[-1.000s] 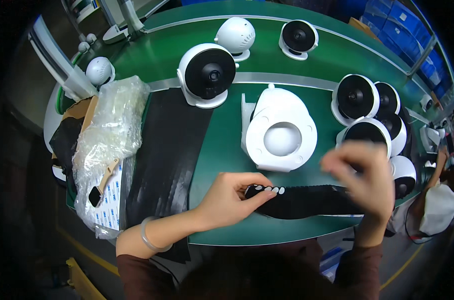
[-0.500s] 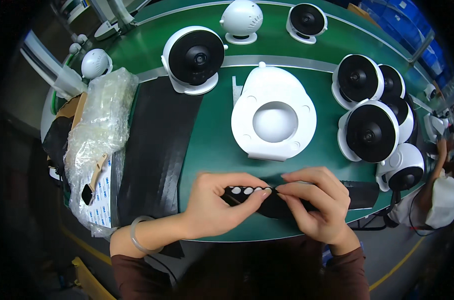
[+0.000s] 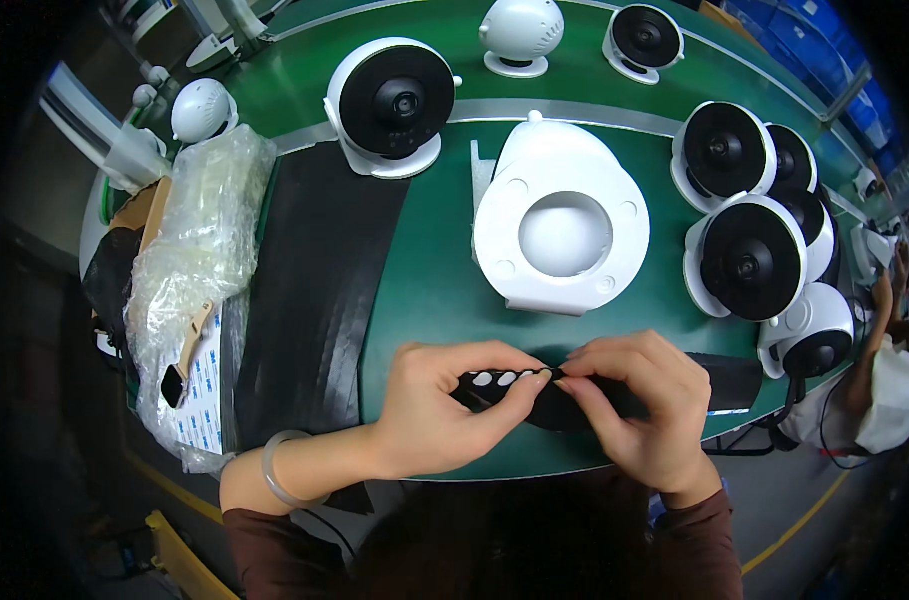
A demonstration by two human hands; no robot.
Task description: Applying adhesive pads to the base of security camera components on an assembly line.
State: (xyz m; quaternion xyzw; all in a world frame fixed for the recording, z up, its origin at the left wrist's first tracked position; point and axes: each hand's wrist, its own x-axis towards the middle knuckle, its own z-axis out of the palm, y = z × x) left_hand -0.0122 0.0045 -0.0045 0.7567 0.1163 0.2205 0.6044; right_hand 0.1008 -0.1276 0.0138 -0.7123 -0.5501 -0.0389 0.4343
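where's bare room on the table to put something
Bare: between the black sheet and white housing, and between housing and clustered units. Crowded: among those units, and nearest you, where left hand and right hand hold a strip.

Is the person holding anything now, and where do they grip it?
Yes: the left hand pinches a black strip by its white-dotted edge. The right hand is at the same edge, but whether it grips anything cannot be told.

Free tabletop (image 3: 656,300) between white housing (image 3: 562,232) and camera cluster (image 3: 749,262)
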